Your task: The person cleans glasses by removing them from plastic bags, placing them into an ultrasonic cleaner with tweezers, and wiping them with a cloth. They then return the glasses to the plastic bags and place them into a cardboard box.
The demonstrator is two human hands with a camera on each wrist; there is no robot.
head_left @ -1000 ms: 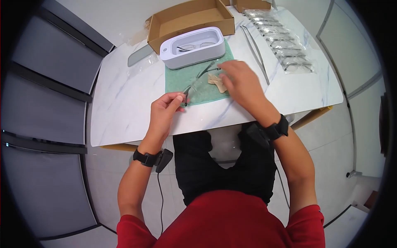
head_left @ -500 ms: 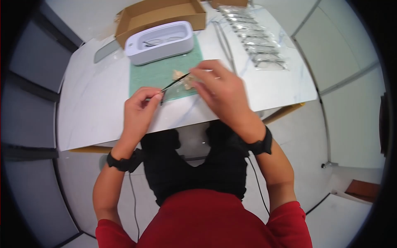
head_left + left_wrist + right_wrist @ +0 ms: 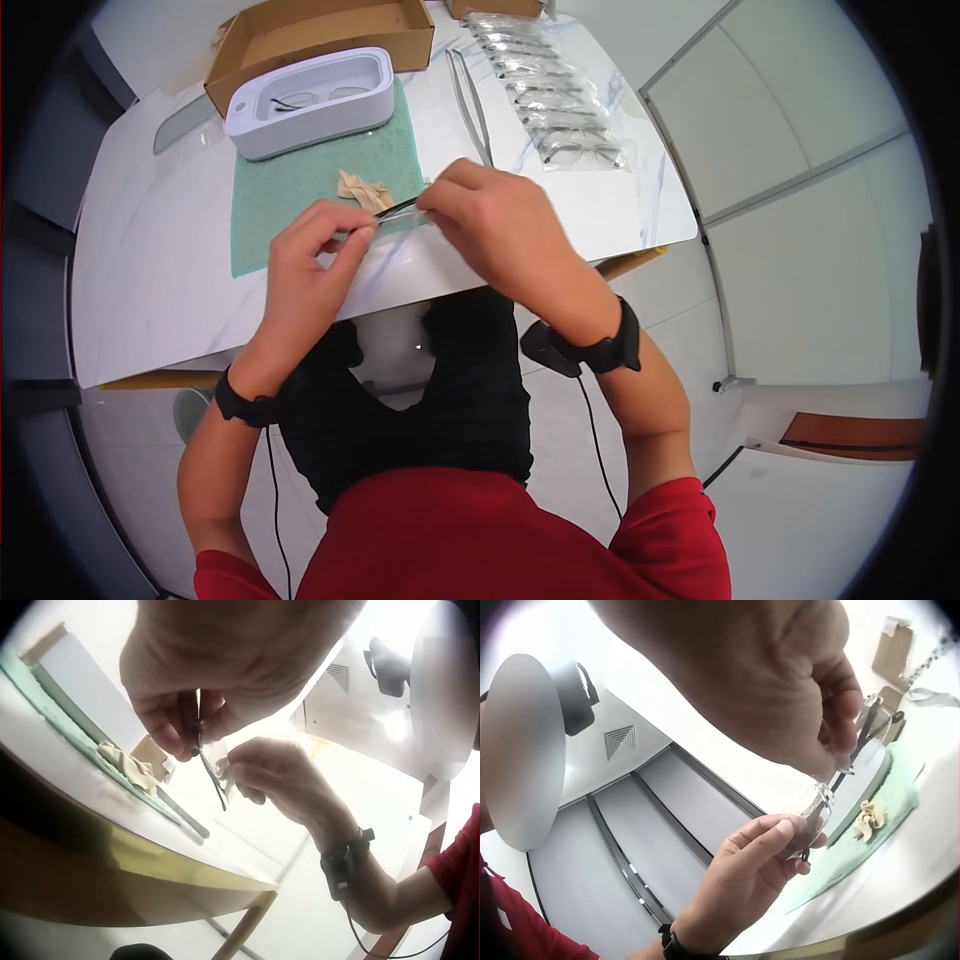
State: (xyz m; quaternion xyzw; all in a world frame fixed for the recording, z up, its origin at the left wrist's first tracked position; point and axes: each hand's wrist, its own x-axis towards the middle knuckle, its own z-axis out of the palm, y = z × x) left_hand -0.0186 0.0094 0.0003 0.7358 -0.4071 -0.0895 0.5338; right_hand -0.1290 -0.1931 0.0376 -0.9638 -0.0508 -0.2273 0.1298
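Observation:
Both hands hold a pair of eyeglasses [image 3: 398, 208] with clear lenses and dark temples, above the front part of the table. My left hand [image 3: 315, 255] pinches one end between thumb and fingers. At the opposite end, my right hand [image 3: 505, 225] grips the frame with its fingertips. In the right wrist view, a clear lens [image 3: 823, 814] shows beside the left fingers, and dark temple ends stick out past the right fingers. A crumpled beige cloth [image 3: 365, 190] lies on the green towel [image 3: 270, 205] just beyond the hands.
A white cleaner basin [image 3: 320, 133] on the towel has another pair of glasses [image 3: 350, 92] in it. Behind stands an open cardboard box [image 3: 412, 45]. Long tweezers [image 3: 470, 105] lie right of the towel, near a row of bagged glasses [image 3: 580, 145]. A grey flat case [image 3: 178, 125] lies left.
The head view has turned, shifting the table leftward. My right hand has come closer to the left and now grips the glasses' far end; the glasses have turned flatter, away from the basin.

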